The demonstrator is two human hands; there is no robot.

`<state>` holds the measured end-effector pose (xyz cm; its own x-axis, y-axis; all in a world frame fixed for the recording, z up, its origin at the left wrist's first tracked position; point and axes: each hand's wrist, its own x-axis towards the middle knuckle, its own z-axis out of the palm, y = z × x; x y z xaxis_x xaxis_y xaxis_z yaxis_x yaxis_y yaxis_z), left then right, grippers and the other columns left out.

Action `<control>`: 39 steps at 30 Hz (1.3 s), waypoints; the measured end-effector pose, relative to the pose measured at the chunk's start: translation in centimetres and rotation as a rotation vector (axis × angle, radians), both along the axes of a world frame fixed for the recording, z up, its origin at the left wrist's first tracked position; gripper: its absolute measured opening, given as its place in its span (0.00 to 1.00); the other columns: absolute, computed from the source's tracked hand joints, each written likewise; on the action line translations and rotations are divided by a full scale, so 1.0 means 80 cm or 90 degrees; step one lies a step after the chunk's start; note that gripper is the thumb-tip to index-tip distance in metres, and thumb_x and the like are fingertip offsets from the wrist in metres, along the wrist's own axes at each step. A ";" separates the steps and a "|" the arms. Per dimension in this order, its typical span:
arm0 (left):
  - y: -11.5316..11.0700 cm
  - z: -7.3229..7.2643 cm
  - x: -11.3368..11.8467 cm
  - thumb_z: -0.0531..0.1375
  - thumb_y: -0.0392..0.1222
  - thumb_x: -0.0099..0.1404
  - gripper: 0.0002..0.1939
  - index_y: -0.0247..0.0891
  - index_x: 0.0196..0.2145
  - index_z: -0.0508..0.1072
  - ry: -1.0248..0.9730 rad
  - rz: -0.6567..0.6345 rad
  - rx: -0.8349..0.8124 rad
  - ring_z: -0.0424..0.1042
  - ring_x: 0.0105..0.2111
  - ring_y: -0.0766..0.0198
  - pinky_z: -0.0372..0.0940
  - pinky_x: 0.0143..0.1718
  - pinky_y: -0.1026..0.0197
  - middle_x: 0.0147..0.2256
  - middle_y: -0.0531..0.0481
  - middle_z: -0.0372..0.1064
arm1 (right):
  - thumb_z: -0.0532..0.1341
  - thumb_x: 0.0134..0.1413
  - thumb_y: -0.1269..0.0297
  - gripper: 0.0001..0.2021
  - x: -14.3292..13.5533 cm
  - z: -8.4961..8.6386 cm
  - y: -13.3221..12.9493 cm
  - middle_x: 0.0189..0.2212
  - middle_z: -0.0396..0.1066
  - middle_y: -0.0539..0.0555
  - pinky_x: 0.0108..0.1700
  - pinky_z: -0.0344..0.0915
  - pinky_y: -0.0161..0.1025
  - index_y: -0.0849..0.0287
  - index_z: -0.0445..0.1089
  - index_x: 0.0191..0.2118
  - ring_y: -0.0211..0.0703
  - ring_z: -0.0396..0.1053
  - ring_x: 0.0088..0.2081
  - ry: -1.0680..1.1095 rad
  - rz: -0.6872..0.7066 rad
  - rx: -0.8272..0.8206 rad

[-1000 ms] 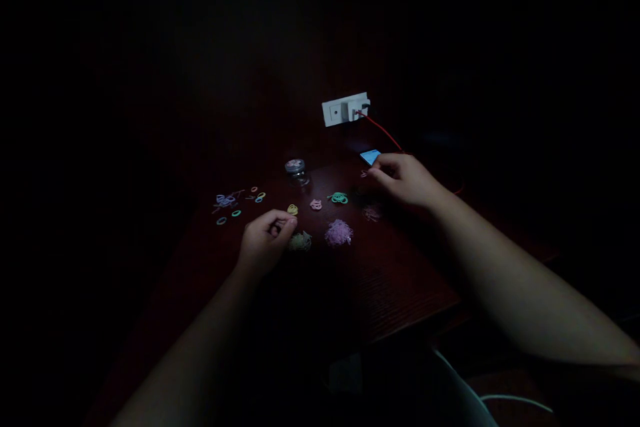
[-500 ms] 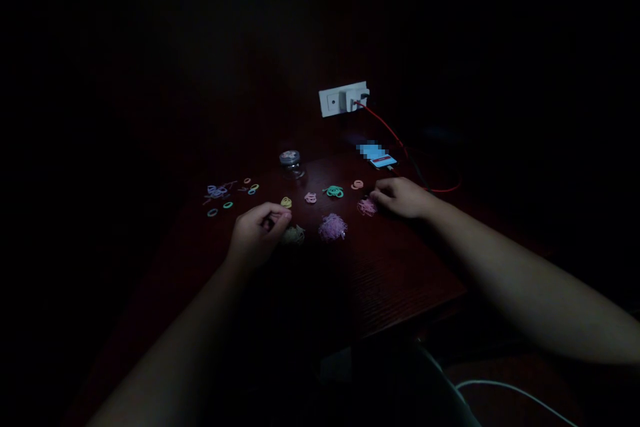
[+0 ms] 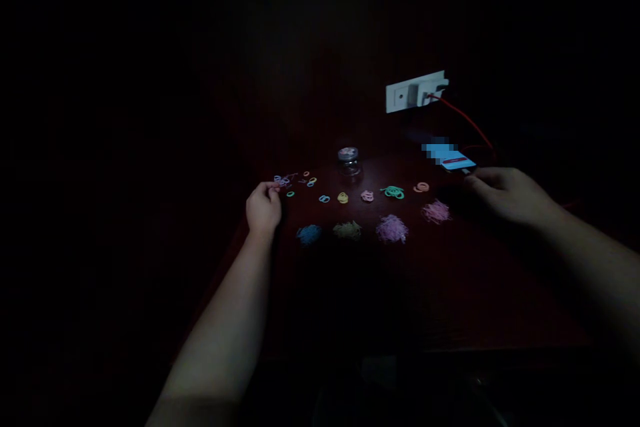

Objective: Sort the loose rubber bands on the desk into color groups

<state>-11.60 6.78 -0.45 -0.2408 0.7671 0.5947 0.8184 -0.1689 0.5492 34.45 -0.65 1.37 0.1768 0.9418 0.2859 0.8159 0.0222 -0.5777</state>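
The scene is very dark. My left hand [image 3: 263, 206] rests on a dark red table [image 3: 450, 293], fingertips pinched beside a scatter of small purple, orange and blue rubber bands [image 3: 293, 181]; whether it holds one I cannot tell. My right hand [image 3: 505, 195] lies curled on the table's right side, just below a lit phone [image 3: 453, 159]. Between my hands sit four small heaps of bands: blue [image 3: 309, 234], olive [image 3: 347, 230], purple [image 3: 391, 229] and pink [image 3: 436, 211]. A row of small groups lies behind them, among them yellow [image 3: 343, 197] and green [image 3: 393, 192].
A small glass jar [image 3: 349, 160] stands at the back of the table. A white wall socket [image 3: 416, 91] holds a charger with a red cable [image 3: 470, 123] running down to the phone. Everything beyond the table is black.
The view has swung left. My left hand moved from the olive heap out to the scattered bands at the far left. My right hand drew away from the pink heap toward the phone.
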 end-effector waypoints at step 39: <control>0.058 -0.034 -0.033 0.53 0.38 0.68 0.21 0.40 0.57 0.71 0.064 0.029 -0.275 0.59 0.62 0.47 0.56 0.59 0.45 0.61 0.41 0.66 | 0.62 0.64 0.56 0.20 -0.440 0.025 0.290 0.55 0.69 0.59 0.50 0.72 0.51 0.59 0.68 0.57 0.48 0.71 0.51 -0.446 0.355 -0.203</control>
<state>-14.23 11.41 -3.15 -0.2378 0.9402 0.2438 0.8728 0.0967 0.4784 -0.75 22.54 3.33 -0.4363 0.8906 -0.1280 0.8984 0.4391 -0.0075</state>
